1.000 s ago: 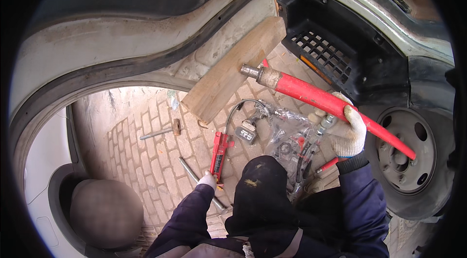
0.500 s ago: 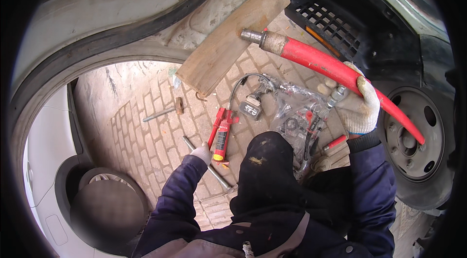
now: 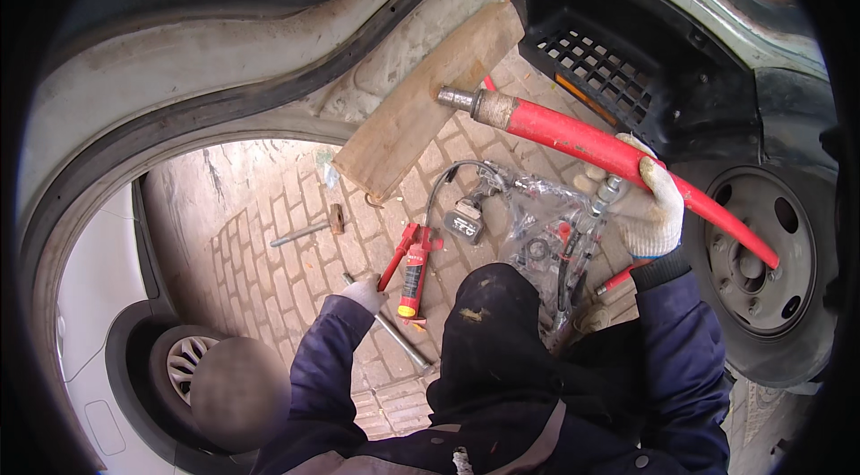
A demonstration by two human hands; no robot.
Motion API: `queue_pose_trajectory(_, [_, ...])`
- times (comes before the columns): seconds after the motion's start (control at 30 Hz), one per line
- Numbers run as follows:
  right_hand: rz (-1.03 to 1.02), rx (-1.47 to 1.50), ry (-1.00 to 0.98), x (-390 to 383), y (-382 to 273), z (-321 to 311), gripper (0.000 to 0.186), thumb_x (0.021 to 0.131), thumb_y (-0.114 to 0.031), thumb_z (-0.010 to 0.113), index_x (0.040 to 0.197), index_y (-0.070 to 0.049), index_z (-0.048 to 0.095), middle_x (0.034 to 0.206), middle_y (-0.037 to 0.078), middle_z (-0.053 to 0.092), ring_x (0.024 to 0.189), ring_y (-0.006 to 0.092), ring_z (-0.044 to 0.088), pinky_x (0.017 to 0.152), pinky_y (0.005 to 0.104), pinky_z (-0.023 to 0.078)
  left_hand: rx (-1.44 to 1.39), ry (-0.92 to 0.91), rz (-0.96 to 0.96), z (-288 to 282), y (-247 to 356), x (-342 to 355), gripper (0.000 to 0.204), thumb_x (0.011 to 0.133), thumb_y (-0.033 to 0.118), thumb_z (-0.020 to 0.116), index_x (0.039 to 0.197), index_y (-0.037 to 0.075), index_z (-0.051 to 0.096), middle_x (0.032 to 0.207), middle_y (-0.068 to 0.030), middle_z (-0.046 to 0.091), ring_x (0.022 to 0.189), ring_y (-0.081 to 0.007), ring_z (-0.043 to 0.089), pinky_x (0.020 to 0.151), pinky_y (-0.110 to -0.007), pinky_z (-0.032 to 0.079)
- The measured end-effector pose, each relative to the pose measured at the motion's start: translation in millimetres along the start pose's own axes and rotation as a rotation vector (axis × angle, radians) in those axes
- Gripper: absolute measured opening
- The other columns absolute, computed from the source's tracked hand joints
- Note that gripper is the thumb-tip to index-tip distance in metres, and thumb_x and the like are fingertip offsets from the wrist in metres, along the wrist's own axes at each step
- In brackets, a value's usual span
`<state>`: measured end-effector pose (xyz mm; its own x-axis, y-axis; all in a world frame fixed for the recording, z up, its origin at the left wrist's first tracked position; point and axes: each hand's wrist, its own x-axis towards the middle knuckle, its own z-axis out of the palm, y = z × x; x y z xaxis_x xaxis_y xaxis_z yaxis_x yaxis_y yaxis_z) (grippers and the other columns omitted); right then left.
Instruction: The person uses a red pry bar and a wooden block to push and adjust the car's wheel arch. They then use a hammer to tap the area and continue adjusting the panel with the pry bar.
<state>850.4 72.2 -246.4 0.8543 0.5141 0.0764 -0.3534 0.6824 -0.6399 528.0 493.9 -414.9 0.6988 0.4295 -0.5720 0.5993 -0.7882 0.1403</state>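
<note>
My left hand (image 3: 364,293), in a white glove, grips the red lever of a grease gun (image 3: 413,282) with a hose. A steel bar (image 3: 401,339) lies beneath that hand on the pavers. My right hand (image 3: 652,208), also gloved, is wrapped round a long tapering red tube (image 3: 573,143) with a bare metal tip and a wrapped or threaded collar. A metal fitting (image 3: 600,199) shows by those fingers. A wooden plank (image 3: 385,157) lies behind the tube's tip. A black battery tool (image 3: 464,222) and a bag of hoses and fittings (image 3: 546,255) lie between my hands.
A hammer (image 3: 305,233) lies on the pavers at left. Curved vehicle bodywork (image 3: 206,63) spans above. A black step (image 3: 591,72) and grey wheel (image 3: 752,300) are at right. A white car (image 3: 107,260) stands at left, a blurred round shape (image 3: 237,394) by its wheel.
My left hand has moved up and left with the lever, which now angles away from the gun's body. The view has shifted, while my right hand still grips the red tube.
</note>
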Motion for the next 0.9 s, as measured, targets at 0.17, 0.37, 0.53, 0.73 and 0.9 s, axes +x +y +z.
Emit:
queue_pose_trajectory(0.17, [0.002, -0.012, 0.033, -2, 1, -1, 0.060, 0.101, -0.031, 0.072, 0.145, 0.006, 0.058, 0.130, 0.028, 0.071, 0.116, 0.0407, 0.074, 0.104, 0.0582, 0.061, 0.150, -0.096, 0.036, -22, 23, -3, 0.044, 0.100, 0.028, 0.068, 0.133, -0.001, 0.065, 0.099, -0.0282, 0.078, 0.094, -0.0457, 0.078, 0.082, -0.055, 0.061])
queue_pose_trajectory(0.37, [-0.001, 0.013, -0.014, 2, 1, -5, 0.057, 0.102, -0.030, 0.071, 0.146, 0.005, 0.059, 0.129, 0.027, 0.073, 0.116, 0.0406, 0.075, 0.102, 0.0552, 0.061, 0.165, -0.049, -0.217, 118, -7, 20, 0.057, 0.109, 0.027, 0.057, 0.152, -0.008, 0.044, 0.098, -0.0294, 0.080, 0.093, -0.0445, 0.081, 0.078, -0.057, 0.063])
queue_pose_trajectory(0.53, [0.004, -0.031, 0.027, 2, 2, -8, 0.061, 0.103, -0.032, 0.070, 0.150, 0.005, 0.056, 0.128, 0.027, 0.073, 0.115, 0.0408, 0.075, 0.108, 0.0625, 0.058, 0.051, -0.161, -0.249, 166, -17, 59, 0.071, 0.102, 0.038, 0.070, 0.148, -0.011, 0.049, 0.103, -0.0290, 0.079, 0.091, -0.0432, 0.081, 0.078, -0.053, 0.064])
queue_pose_trajectory(0.73, [-0.036, 0.032, -0.060, 4, 8, -19, 0.054, 0.106, -0.027, 0.069, 0.148, 0.006, 0.060, 0.132, 0.026, 0.074, 0.116, 0.0411, 0.076, 0.108, 0.0555, 0.059, -0.332, 0.507, 0.049, 15, 45, 51, 0.073, 0.105, 0.041, 0.071, 0.157, -0.005, 0.050, 0.126, -0.0276, 0.076, 0.111, -0.0357, 0.078, 0.096, -0.045, 0.063])
queue_pose_trajectory(0.9, [-0.041, 0.021, -0.024, 17, 21, -30, 0.042, 0.105, -0.029, 0.074, 0.137, -0.001, 0.072, 0.116, 0.015, 0.075, 0.099, 0.0251, 0.074, 0.087, 0.0382, 0.057, -1.029, 1.007, 0.788, -142, 112, -17, 0.078, 0.116, 0.065, 0.039, 0.161, 0.002, 0.045, 0.146, -0.0261, 0.064, 0.120, -0.0410, 0.073, 0.098, -0.052, 0.066])
